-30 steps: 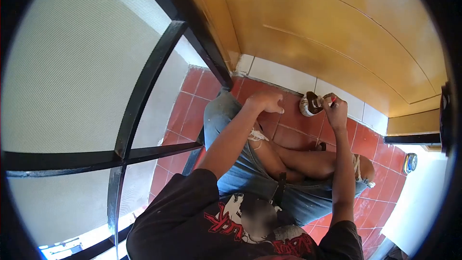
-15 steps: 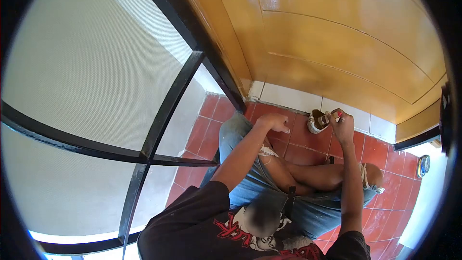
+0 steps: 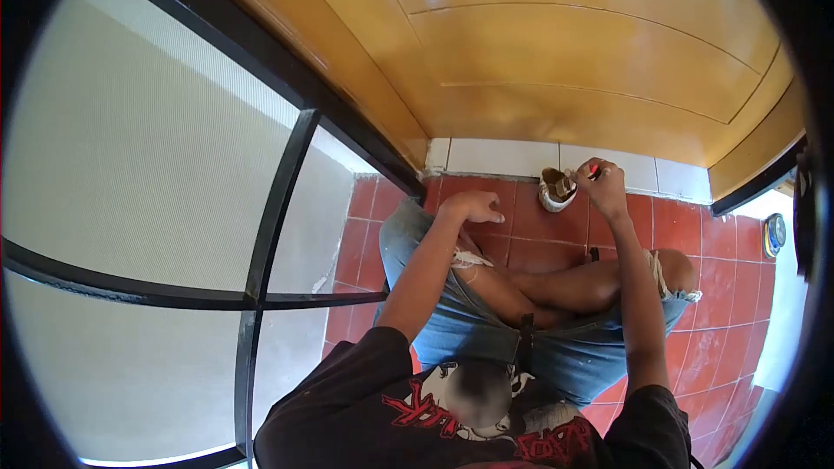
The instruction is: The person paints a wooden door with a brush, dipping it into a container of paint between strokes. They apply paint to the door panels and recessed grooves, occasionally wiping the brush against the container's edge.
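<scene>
My right hand (image 3: 603, 188) is closed around the handle of a paintbrush (image 3: 568, 186), a red part of which shows by the fingers. The brush's bristle end is inside a small cup (image 3: 556, 201) with a pale, stained outside and brown inside. This cup stands on the red tiles just left of my right hand. Over my bent left knee, my left hand (image 3: 473, 207) hangs with fingers loosely curved and thumb apart, holding nothing.
A glossy yellow-brown wooden door (image 3: 556, 52) rises in front, above a white tile strip (image 3: 504, 156). To the left stands a black metal frame (image 3: 276, 208) with pale panels. A round tin (image 3: 774, 235) lies by the wall at the right on the red tiled floor (image 3: 547, 254).
My head view has shifted a little, so the scene sits differently. The brush is now further into the cup, and my right hand has turned above it. My left hand stays by the knee.
</scene>
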The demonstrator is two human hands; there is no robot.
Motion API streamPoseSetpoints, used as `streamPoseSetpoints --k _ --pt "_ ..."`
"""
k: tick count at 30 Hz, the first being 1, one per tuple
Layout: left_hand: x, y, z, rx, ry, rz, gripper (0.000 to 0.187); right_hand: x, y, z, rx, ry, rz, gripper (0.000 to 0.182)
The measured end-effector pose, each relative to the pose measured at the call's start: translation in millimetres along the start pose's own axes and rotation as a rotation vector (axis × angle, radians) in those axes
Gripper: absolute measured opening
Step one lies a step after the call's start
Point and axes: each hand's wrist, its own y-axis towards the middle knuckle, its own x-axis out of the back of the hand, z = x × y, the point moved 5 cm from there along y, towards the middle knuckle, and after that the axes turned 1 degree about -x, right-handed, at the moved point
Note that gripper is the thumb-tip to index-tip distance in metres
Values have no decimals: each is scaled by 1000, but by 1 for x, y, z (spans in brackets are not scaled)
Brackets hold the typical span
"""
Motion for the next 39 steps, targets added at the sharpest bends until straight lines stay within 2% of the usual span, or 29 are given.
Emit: streamPoseSetpoints --k 8,17,24,30,32,37,39 --pt "-3 4 -2 -16 -8 20 67 -2 1 -5 66 -44 -32 19" --pt "0 -2 -7 -23 -24 23 66 -1 3 -9 102 -81 -60 19" --pt "8 -15 -17 18 -78 35 67 2 4 -8 46 -52 -43 19" --pt "-4 7 1 -43 -21 52 71 -1 6 -18 15 -34 -47 22" --pt "6 -9 -13 -39 -62 46 69 2 4 -15 86 -51 -80 23" --pt "1 0 -9 -48 -33 56 68 3 5 -19 16 -87 -63 24" --pt "4 -8 -12 35 -142 83 66 4 5 -16 -1 -94 -64 25"
